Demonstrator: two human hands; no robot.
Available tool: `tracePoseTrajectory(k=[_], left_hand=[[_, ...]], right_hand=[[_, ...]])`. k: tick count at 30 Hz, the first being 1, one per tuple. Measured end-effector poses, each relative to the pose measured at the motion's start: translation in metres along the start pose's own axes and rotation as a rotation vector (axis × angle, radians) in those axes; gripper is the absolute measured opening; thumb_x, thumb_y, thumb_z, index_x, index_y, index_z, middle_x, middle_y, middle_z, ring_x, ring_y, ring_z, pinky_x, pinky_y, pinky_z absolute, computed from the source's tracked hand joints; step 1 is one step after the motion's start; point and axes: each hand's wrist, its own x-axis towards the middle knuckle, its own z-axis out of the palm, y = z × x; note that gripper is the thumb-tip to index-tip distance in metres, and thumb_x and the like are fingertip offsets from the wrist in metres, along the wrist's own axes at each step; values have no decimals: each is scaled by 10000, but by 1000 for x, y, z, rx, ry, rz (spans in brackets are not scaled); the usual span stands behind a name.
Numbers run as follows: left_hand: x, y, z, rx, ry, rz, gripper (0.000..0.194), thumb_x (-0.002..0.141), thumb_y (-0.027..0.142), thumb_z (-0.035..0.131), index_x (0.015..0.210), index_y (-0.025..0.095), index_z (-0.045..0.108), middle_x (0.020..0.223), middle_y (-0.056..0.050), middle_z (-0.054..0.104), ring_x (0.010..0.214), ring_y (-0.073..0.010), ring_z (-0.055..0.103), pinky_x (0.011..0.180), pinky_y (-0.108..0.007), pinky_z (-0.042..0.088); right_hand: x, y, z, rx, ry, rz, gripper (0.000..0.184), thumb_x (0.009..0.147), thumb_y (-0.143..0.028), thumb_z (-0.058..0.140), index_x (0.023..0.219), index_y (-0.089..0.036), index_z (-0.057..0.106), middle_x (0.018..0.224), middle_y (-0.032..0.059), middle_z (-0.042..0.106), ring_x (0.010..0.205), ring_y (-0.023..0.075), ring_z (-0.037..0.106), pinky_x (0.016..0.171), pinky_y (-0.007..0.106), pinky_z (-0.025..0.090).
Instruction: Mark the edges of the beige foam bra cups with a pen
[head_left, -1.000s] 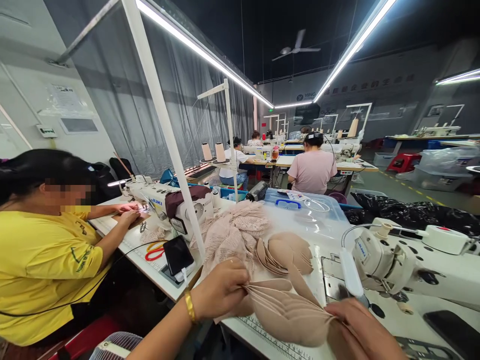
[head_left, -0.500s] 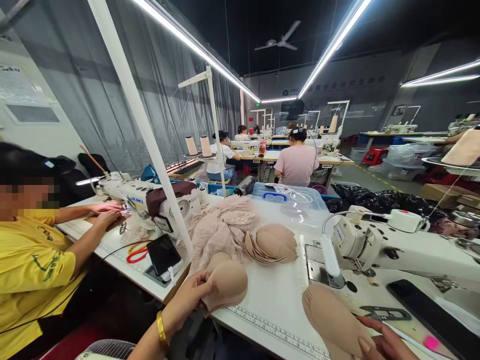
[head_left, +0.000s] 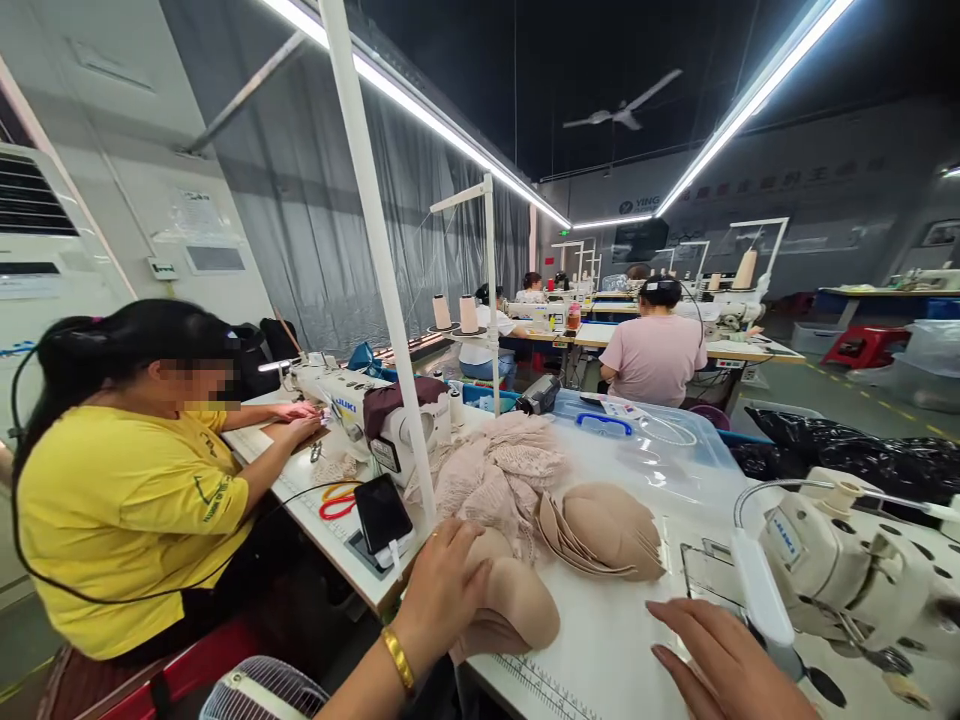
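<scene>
Near the front edge of the table, my left hand [head_left: 442, 590], with a gold bangle at the wrist, is closed on beige moulded bra cups [head_left: 529, 600]. Its fingers and thumb curve over their left side and hide part of them. My right hand [head_left: 712, 650] hovers over the table beside the sewing machine [head_left: 847, 570], fingers stretched out and nothing in them. Between and beyond my hands lies a nested pile of similar beige cups [head_left: 611, 530]. Pale pink lace fabric [head_left: 495, 470] is heaped behind the cups at the left.
A measuring scale [head_left: 540, 685] runs along the table's front edge. A clear lidded box [head_left: 675, 440] stands behind the pile. At left are a phone [head_left: 382, 510], red-handled scissors [head_left: 337, 503], a white pole [head_left: 382, 270] and a co-worker in yellow [head_left: 135, 500] at another machine.
The view has swung left. My right hand has let go of the bra cup it held and is now open. My left hand has shifted over the cups at the table edge.
</scene>
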Motion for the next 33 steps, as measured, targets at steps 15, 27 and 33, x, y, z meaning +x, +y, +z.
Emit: tracePoseTrajectory(k=[15, 27, 33], left_hand=[[134, 27, 59, 48, -373, 521, 83, 925, 163, 732, 1003, 175, 758, 1146, -122, 773, 1184, -338, 667, 1085, -535, 486], [120, 26, 34, -150, -365, 614, 143, 968, 318, 766, 1025, 189, 745, 1087, -75, 753, 1061, -221, 686, 995, -361, 499], [116, 23, 50, 23, -415, 691, 90, 856, 238, 848, 939, 245, 814, 1159, -75, 696, 1139, -282, 607, 1012, -420, 477]], right_hand=[[40, 29, 54, -85, -175, 140, 217, 1009, -163, 516, 956, -260, 702, 930, 42, 720, 875, 279, 636, 744, 392, 468], [18, 33, 21, 102, -225, 306, 280, 1041, -275, 440, 874, -262, 665, 912, 46, 701, 877, 272, 660, 742, 392, 559], [21, 42, 25, 135, -254, 327, 220, 1021, -275, 496, 911, -273, 687, 925, 38, 709, 891, 271, 677, 758, 396, 569]])
